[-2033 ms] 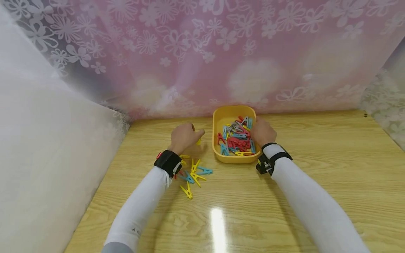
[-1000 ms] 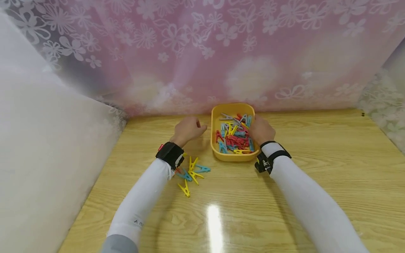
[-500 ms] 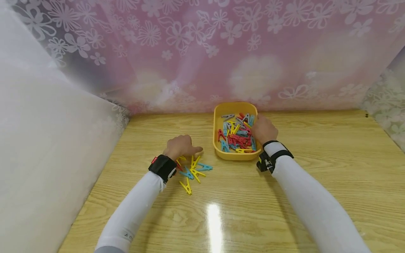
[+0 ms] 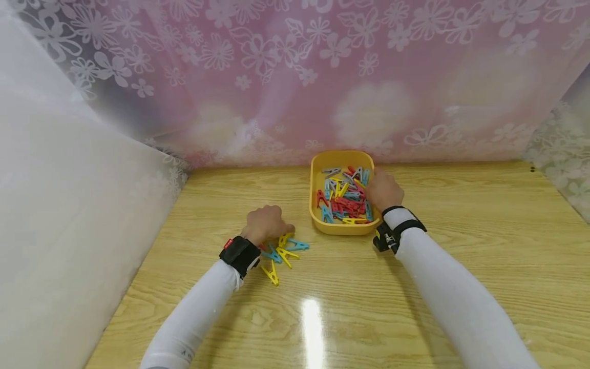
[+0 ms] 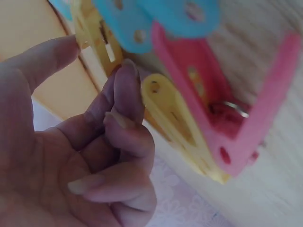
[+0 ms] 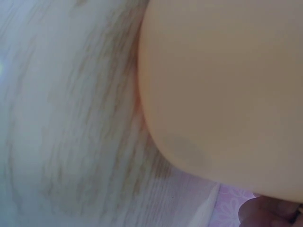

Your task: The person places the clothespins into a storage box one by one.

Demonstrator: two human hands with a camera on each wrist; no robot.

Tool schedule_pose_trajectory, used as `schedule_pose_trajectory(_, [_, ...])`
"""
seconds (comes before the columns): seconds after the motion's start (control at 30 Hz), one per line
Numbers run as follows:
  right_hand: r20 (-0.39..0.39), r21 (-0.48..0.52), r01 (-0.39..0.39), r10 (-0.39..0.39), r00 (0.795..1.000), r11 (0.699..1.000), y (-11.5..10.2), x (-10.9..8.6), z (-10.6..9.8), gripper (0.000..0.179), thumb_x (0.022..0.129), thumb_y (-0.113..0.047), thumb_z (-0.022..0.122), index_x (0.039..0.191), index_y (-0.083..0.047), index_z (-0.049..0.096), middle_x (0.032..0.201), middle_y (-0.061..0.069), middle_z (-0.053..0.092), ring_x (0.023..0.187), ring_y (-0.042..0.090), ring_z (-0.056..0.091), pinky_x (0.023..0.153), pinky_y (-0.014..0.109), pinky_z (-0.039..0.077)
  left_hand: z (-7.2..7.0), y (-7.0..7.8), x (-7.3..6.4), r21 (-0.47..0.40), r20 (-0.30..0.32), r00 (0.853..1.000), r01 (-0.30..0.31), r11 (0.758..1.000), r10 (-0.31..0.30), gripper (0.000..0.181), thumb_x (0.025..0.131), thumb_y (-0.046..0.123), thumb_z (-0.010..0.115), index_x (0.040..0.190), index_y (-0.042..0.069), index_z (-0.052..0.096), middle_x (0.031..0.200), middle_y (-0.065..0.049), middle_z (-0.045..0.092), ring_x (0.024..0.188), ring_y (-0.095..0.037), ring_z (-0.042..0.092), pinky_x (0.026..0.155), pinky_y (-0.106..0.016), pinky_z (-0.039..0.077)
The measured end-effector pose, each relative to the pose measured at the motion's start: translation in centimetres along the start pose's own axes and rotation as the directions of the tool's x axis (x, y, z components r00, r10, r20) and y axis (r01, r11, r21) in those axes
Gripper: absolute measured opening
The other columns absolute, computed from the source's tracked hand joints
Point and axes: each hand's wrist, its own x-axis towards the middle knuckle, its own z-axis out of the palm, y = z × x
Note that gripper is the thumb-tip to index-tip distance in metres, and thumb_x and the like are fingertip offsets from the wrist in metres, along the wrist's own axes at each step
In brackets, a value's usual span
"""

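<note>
In the left wrist view, the thumb and a fingertip of my left hand (image 4: 267, 224) pinch a yellow clothespin (image 5: 97, 35) from both sides, the other fingers curled toward the palm. Close by lie a second yellow clothespin (image 5: 173, 123), a red clothespin (image 5: 267, 99) and blue ones (image 5: 128, 28). My right hand (image 4: 385, 190) grips the right rim of a yellow plastic tub (image 4: 348, 230), its fingertips mostly hidden; the right wrist view is filled by the tub's outer wall (image 6: 222, 94). Inside the tub are many red, blue, grey and yellow clothespins (image 4: 348, 205).
Loose on the wooden table (image 4: 369, 307), just in front of my left hand, are a blue clothespin (image 4: 297, 245) and a yellow clothespin (image 4: 272, 274). A pink flowered curtain (image 4: 295, 102) hangs right behind the tub; a white sheet (image 4: 69, 205) borders the left side.
My left hand released a yellow clothespin into the tub, then moved back down and left to the loose pile, where it has taken hold of another. My right hand stays on the rim.
</note>
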Motion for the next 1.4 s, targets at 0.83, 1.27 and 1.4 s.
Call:
schedule_pose_trajectory(0.83, [0.013,-0.031,0.008,-0.007,1.000,0.999,-0.8,-0.2,1.0,0.041,0.094,-0.016,0.050,0.133,-0.005,0.047,0.119,0.019,0.061,0.102,0.036,0.060,0.082,0.058,0.047,-7.3,7.8,3.3,-0.149,-0.384,0.891,-0.316,0.937,0.240,0.044,0.090,0.054,0.056,0.076,0.013,0.060,0.057,0.002,0.040,0.048,-0.016,0.038,0.043,-0.028,0.023])
schedule_pose_trajectory(1.27, [-0.004,-0.040,0.005,-0.005,1.000,0.999,-0.6,-0.1,0.6,0.040,0.095,-0.015,0.047,0.134,-0.005,0.047,0.119,0.019,0.061,0.102,0.035,0.060,0.082,0.058,0.047,-5.7,7.1,5.0,-0.126,-0.393,0.851,-0.426,0.896,0.349,0.032,0.096,0.043,0.053,0.089,0.014,0.062,0.070,0.000,0.056,0.059,-0.016,0.050,0.053,-0.028,0.036])
schedule_pose_trajectory(1.4, [-0.006,-0.036,-0.001,0.001,1.000,0.999,0.0,0.0,0.1,0.040,0.094,-0.014,0.047,0.132,-0.004,0.048,0.117,0.020,0.061,0.101,0.035,0.060,0.080,0.057,0.047,-5.6,4.8,5.0,-0.047,-0.343,0.841,-0.460,0.886,0.419,0.028,0.095,0.034,0.058,0.078,0.012,0.063,0.063,0.001,0.052,0.055,-0.015,0.047,0.052,-0.027,0.033])
